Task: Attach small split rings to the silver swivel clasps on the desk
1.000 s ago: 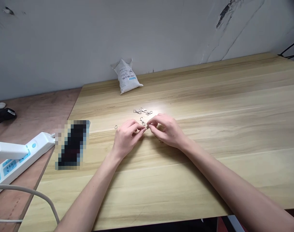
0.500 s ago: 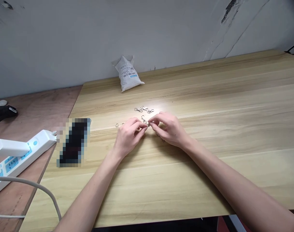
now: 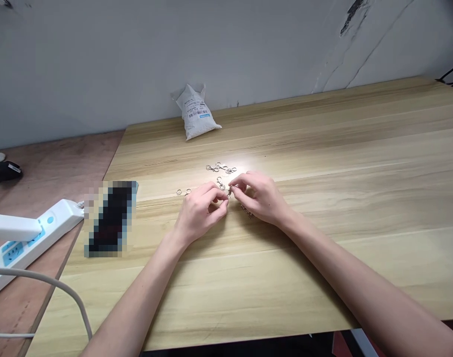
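Note:
My right hand (image 3: 261, 198) pinches a small silver clasp (image 3: 229, 191) between its fingertips. My left hand (image 3: 200, 212) is curled just beside it, with its fingertips almost touching the clasp. A loose group of silver lobster clasps and rings (image 3: 221, 168) lies on the pale wooden tabletop (image 3: 304, 277) beyond my hands. A single silver clasp (image 3: 221, 184) lies closer, just above my fingers. Two small split rings (image 3: 183, 192) sit left of my left hand. Another metal piece (image 3: 246, 212) is partly hidden under my right hand.
A white barcoded sack (image 3: 196, 113) stands against the wall at the table's back edge. To the left lie a pixelated dark flat object (image 3: 110, 218), then a white power strip (image 3: 29, 238) with a cable (image 3: 43, 278) on a lower brown board (image 3: 55, 168).
My left hand has drawn slightly left, away from the clasp, leaving a small gap between my hands. The two split rings now show more fully. The camera view has shifted slightly.

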Tool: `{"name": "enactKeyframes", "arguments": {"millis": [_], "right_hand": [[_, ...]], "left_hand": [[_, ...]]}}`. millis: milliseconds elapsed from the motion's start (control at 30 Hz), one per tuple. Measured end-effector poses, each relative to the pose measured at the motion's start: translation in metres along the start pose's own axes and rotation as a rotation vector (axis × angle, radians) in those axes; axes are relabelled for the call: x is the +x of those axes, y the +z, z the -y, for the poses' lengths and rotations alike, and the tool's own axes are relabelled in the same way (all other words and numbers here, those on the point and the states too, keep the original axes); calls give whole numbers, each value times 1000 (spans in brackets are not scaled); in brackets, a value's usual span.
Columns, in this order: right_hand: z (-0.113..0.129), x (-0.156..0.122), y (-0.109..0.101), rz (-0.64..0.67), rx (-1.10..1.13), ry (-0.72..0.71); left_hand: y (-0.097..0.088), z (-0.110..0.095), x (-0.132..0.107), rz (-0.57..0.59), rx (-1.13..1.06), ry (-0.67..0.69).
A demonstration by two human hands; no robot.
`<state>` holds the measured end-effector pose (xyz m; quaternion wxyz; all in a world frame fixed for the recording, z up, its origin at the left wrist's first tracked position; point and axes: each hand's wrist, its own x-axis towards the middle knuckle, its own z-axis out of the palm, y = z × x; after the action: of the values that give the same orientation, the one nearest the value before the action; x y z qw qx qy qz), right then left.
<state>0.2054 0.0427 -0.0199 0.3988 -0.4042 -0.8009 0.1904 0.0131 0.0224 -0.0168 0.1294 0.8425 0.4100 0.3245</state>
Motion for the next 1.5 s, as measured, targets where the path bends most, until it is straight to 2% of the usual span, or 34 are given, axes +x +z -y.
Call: {"name": "enactKeyframes", "arguments": {"millis": [200,667,1100,1500], "right_hand": [[-3,-1,1,61,-12,39],[-3,-2,2,64,-4,21],[0,0,0,153,32,-78],[2,-1,-1,177,20,-81]], "left_hand": [[0,-3,0,23,-45,1],[-1,-6,0,21,-121,-9],[-4,-8,2,-20,-57,1],[-3,-6,1,-25,-42,-25]]}}
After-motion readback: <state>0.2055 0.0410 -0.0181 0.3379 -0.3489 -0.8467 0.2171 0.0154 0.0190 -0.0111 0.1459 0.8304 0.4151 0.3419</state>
